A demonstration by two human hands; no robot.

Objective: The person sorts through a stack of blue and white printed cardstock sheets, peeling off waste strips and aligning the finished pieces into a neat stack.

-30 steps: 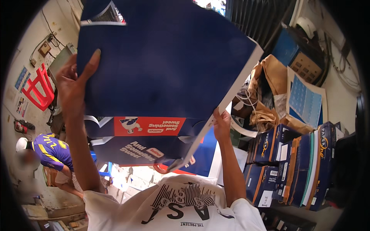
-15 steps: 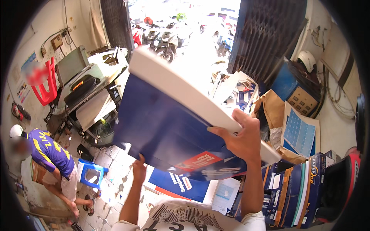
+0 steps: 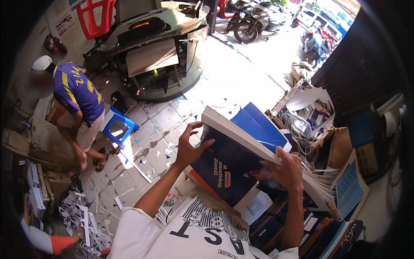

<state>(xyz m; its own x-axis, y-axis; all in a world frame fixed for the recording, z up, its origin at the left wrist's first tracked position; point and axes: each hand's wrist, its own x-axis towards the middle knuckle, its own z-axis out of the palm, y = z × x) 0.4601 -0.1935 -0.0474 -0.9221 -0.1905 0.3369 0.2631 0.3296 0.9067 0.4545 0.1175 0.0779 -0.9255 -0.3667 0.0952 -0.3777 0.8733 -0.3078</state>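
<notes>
I hold a thick stack of dark blue printed sheets (image 3: pixel 233 159) with white edges, tilted down to the right in front of my chest. My left hand (image 3: pixel 188 146) grips its left edge, thumb over the top. My right hand (image 3: pixel 282 170) clasps the stack's right side, fingers spread across the white edges. More blue sheets (image 3: pixel 258 125) lie behind the stack, beyond its upper edge.
Piles of blue printed sheets (image 3: pixel 302 233) fill the lower right. A box of white cables (image 3: pixel 302 125) stands at right. A person in a purple shirt (image 3: pixel 75 93) bends over near a blue stool (image 3: pixel 116 129). Paper scraps (image 3: pixel 90 216) litter the tiled floor. Motorbikes (image 3: pixel 254 21) stand outside.
The stack was high overhead, then came down and forward. It is now lower and tilted to the right, and my view has dropped to the floor.
</notes>
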